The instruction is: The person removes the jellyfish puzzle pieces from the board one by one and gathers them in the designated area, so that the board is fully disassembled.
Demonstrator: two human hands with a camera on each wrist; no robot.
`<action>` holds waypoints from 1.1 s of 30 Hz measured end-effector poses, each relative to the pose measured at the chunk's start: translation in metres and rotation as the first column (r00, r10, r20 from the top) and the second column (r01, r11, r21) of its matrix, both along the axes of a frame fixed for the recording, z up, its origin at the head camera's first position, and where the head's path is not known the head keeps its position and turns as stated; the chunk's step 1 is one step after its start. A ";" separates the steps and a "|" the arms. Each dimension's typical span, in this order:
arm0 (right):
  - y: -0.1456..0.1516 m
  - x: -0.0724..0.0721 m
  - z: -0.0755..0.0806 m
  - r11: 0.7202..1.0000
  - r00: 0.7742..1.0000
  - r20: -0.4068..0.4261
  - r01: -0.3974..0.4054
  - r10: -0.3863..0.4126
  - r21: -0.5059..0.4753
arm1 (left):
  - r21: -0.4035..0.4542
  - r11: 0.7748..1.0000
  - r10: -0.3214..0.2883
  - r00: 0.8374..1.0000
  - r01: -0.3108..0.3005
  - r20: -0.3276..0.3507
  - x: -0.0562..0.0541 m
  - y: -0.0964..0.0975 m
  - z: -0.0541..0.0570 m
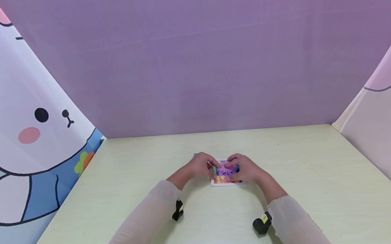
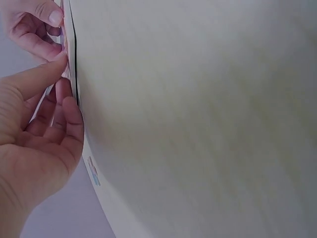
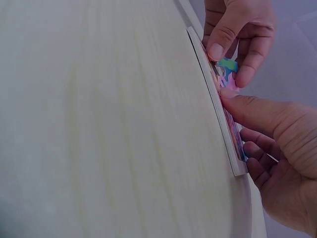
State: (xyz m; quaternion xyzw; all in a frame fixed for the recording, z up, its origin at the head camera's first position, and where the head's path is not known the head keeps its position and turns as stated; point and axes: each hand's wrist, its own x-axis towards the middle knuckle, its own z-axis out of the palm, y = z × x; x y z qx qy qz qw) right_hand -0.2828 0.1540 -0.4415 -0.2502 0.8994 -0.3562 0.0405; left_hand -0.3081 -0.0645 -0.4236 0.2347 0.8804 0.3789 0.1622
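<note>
A colourful picture puzzle (image 1: 222, 179) with a white border lies flat on the table between the two hands. In the right wrist view, a green, blue and pink puzzle piece (image 3: 228, 65) stands tilted up from its surface. My left hand (image 1: 200, 165) pinches that piece between thumb and finger, over the puzzle's left side. Over the right side is my right hand (image 1: 249, 167), its thumb touching the picture and its other fingers loosely bent along the far edge. The fingers partly cover the puzzle in the left wrist view.
A pale wooden table (image 1: 150, 160) extends around the puzzle, backed by a purple cloth wall (image 1: 190, 61). A rabbit-print cloth (image 1: 26, 112) hangs at left. Beyond the left hand lies a small red-and-blue flat item (image 2: 93, 171). Black devices (image 1: 177, 210) sit at both wrists.
</note>
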 end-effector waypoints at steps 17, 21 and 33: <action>-0.001 0.000 -0.002 0.999 0.999 0.016 0.038 -0.039 0.032 | 0.136 0.990 0.039 0.996 -0.049 0.076 0.003 -0.017 -0.003; -0.001 -0.001 -0.004 0.999 0.999 0.014 0.038 -0.039 0.037 | 0.139 0.989 0.047 0.996 -0.057 0.073 0.004 -0.022 -0.002; -0.002 0.000 -0.003 0.998 0.997 0.045 0.053 -0.055 0.040 | 0.180 0.981 0.060 0.995 -0.073 0.077 0.010 -0.041 0.005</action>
